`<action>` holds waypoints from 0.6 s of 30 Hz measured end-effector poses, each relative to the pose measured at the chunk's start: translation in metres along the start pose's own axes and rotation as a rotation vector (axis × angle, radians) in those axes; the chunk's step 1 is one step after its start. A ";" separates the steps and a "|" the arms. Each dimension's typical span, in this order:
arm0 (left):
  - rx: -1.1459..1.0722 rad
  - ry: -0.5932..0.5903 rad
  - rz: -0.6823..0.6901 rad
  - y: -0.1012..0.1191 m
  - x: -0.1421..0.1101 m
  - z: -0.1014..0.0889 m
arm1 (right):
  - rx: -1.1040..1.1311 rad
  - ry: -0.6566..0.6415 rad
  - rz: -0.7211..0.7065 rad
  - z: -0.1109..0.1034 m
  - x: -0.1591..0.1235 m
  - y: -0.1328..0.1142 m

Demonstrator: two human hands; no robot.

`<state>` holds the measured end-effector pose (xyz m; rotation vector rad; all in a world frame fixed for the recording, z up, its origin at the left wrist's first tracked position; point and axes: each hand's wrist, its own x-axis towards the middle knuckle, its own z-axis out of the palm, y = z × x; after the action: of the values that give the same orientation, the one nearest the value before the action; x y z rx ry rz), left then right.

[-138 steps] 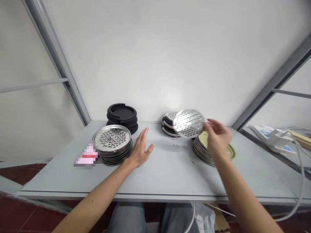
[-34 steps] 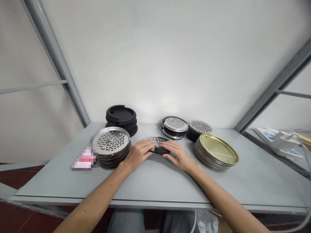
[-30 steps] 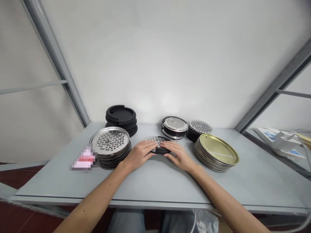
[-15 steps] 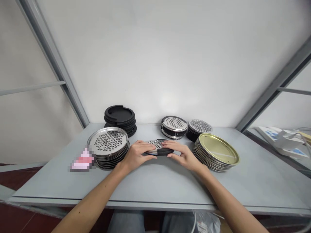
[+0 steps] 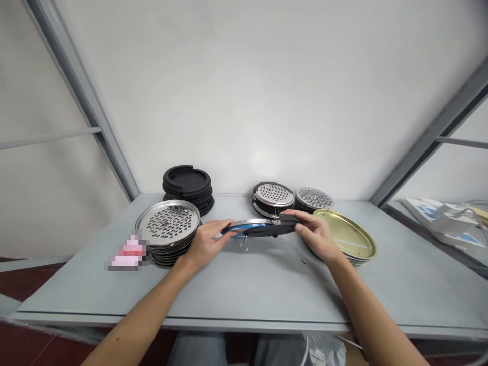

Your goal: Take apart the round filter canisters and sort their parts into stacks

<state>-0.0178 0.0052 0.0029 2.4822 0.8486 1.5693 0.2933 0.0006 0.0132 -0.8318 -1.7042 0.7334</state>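
A round grater (image 5: pixel 263 230) is raised over the middle of the table, seen nearly edge-on. It has a silvery metal rim, blue on its underside at the left and a black holder part at the right. A small wire loop hangs beneath it. My left hand (image 5: pixel 208 241) pinches its left edge, thumb below. My right hand (image 5: pixel 314 235) grips the black part at the right end, with some fingers hidden behind it. Close to my left hand stands a stack of metal grater discs (image 5: pixel 168 223). Behind my right hand is a stack of gold-coloured round lids (image 5: pixel 346 234).
At the back left is a stack of black round holders (image 5: pixel 186 180). Assembled graters (image 5: pixel 273 195) and another grater stack (image 5: pixel 314 198) stand near the wall. A blurred pink item (image 5: pixel 129 252) lies left. Grey metal posts (image 5: pixel 82 91) flank the table (image 5: pixel 244 300).
The grater has been lifted and tilted, so its edge and blue underside now show instead of its perforated top. My right hand has moved to the right, and both hands keep hold.
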 end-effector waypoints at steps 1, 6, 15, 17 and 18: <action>0.024 0.042 -0.002 0.000 -0.001 0.001 | 0.045 0.064 0.001 -0.003 0.000 0.002; 0.134 0.152 0.030 0.005 -0.001 0.005 | 0.214 0.346 -0.033 -0.012 0.003 0.004; 0.238 0.036 0.119 -0.005 -0.003 0.011 | 0.331 0.485 0.022 0.001 0.009 0.000; 0.260 -0.030 0.119 -0.008 -0.004 0.014 | 0.301 0.449 0.023 0.006 0.009 0.003; 0.267 -0.062 0.122 -0.009 -0.005 0.016 | 0.274 0.430 0.014 0.008 0.009 0.004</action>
<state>-0.0095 0.0136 -0.0114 2.8004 0.9722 1.4928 0.2843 0.0100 0.0124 -0.7452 -1.1862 0.7180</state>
